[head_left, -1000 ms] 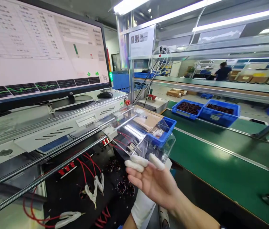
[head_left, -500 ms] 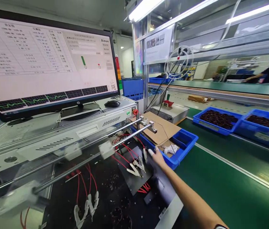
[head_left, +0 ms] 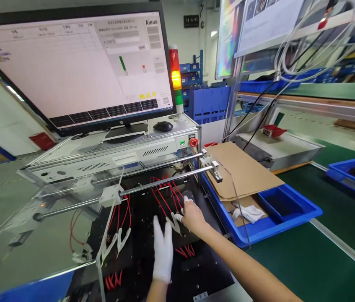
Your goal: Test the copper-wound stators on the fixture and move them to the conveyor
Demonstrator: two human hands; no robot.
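Observation:
My left hand (head_left: 163, 251), in a white glove, reaches over the black fixture bed (head_left: 146, 256) with its fingers apart and nothing in them. Just right of it, my right hand (head_left: 193, 217) has white covers on its fingertips. Its fingers are closed on a white clip at the end of red wires (head_left: 161, 203), partly hidden by the hand. Another white clip (head_left: 174, 224) lies between the two hands. More white clips (head_left: 122, 242) on red wires hang farther left, behind the edge of a clear cover (head_left: 102, 237).
Metal rails (head_left: 164, 179) cross above the bed. Behind stand a monitor (head_left: 79, 71), a mouse (head_left: 163, 126), a red stop button (head_left: 193, 142) and a signal tower with amber lit (head_left: 175, 79). Cardboard (head_left: 243, 170) lies over a blue tray (head_left: 309, 209) at right.
My view has swung left. My right hand has gone from beside the blue tray to the clips, and my left hand has appeared. The screen's rows and curves have cleared; the cover sits farther left.

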